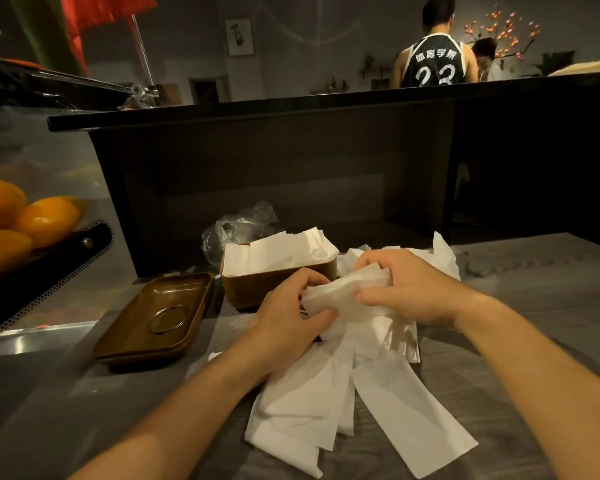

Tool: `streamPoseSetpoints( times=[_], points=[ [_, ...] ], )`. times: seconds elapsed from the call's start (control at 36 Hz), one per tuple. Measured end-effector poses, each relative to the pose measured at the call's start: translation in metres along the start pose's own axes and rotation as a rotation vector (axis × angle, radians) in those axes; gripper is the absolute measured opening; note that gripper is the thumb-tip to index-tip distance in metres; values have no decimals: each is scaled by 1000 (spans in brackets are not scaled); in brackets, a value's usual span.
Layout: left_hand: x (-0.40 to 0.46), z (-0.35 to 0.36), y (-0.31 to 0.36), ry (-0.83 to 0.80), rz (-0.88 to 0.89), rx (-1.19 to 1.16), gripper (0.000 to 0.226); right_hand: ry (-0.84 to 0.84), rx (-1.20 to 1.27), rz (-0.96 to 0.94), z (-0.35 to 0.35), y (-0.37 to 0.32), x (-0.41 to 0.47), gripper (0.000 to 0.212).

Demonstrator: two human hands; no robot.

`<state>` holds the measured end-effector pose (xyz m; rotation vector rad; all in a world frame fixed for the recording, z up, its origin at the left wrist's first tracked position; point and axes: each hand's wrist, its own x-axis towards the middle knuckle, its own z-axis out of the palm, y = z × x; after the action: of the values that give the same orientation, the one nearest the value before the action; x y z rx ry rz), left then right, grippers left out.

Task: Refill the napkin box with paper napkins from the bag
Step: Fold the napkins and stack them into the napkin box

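A: How far is the refilling going, in your opinion?

B: I am thinking it is past the middle. The brown napkin box [278, 282] is standing on the grey surface [534, 306], and white napkins in the box [281, 254] are already rising above its rim, a little untidy. Its lid [153, 320] is lying to the left of it, upside down, with a metal ring in the centre.

A: And the hands?

B: Both are working on one folded bundle of napkins [347, 289], just in front of the box on its right. The left hand [288, 320] is gripping the left end with curled fingers, and the right hand [406, 289] is pinching the right end, with the fingers pressed together over the paper.

A: So what is remaining?

B: Many loose napkins [361, 403] are lying spread on the surface near the person, under the hands. I am judging they must be gathered, straightened and pressed into the box, and then the lid must go on. The clear plastic bag [236, 226] is lying crumpled behind the box; I cannot tell if some napkins are inside it.

A: Is any writing readable?

B: Nothing on the box, lid or bag. Far behind the dark counter [291, 112], a person in a black jersey [433, 64] is standing with the back to us; the jersey is showing the number 23 and some Chinese characters above it, too small for me to read surely.
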<state>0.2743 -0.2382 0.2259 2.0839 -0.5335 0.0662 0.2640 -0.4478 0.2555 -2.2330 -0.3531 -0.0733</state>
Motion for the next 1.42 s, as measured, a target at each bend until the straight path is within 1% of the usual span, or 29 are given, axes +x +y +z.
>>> streamPoseSetpoints(
  times=[0.08, 0.22, 0.28, 0.33, 0.39, 0.47, 0.53, 0.56, 0.67, 0.72, 0.78, 0.83, 0.89, 0.94, 1.03, 1.11, 1.19, 1.25, 1.31, 1.42],
  points=[
    [-1, 0, -2, -23, 28, 53, 33, -51, -39, 8, 1, 0, 0, 11],
    [-2, 0, -2, -5, 52, 112, 21, -17, -4, 21, 1, 0, -1, 17],
    [-2, -1, -1, -2, 75, 118, 16, 9, 62, 9, 2, 0, -1, 18],
    [-3, 0, 1, 12, 75, 84, 13, 34, 169, -25, 4, -3, -2, 15],
    [-4, -2, 3, 15, 51, 8, 15, 30, 242, -57, 5, -9, -3, 10],
    [-3, -5, 9, 3, 87, -44, 14, -59, 238, -54, 7, -17, 0, 13],
    [-3, -9, 13, 46, 114, -77, 27, -95, 149, -25, 9, -21, 5, 19],
    [-2, -11, 14, 79, 113, -89, 29, -95, 114, -11, 10, -23, 9, 21],
    [0, -16, 16, 161, 111, -74, 20, -100, 100, 10, 12, -35, 21, 25],
    [3, -21, 15, 222, 92, -16, 25, -62, 149, 35, 16, -42, 27, 28],
    [8, -27, 14, 295, 67, -26, 29, -25, 269, 85, 23, -47, 33, 26],
    [12, -35, 14, 352, 70, -69, 21, -33, 345, 152, 32, -52, 39, 26],
    [15, -42, 15, 382, 53, -76, 13, -49, 361, 194, 41, -56, 42, 25],
    [19, -49, 12, 394, 22, -91, 11, -31, 386, 228, 49, -62, 49, 24],
    [24, -59, 8, 412, 1, -49, 15, 14, 454, 265, 52, -71, 57, 21],
    [33, -82, -2, 474, -45, -52, 10, 118, 422, 264, 44, -77, 75, 17],
    [43, -105, -16, 571, -145, -33, 14, 211, 347, 283, 31, -78, 95, 8],
    [48, -116, -25, 573, -192, 8, 17, 193, 287, 312, 28, -79, 108, 4],
    [50, -122, -31, 555, -213, 63, 17, 154, 233, 341, 32, -83, 120, 5],
    [55, -124, -32, 508, -171, 163, 18, 92, 192, 370, 47, -96, 140, 11]
  ],
)
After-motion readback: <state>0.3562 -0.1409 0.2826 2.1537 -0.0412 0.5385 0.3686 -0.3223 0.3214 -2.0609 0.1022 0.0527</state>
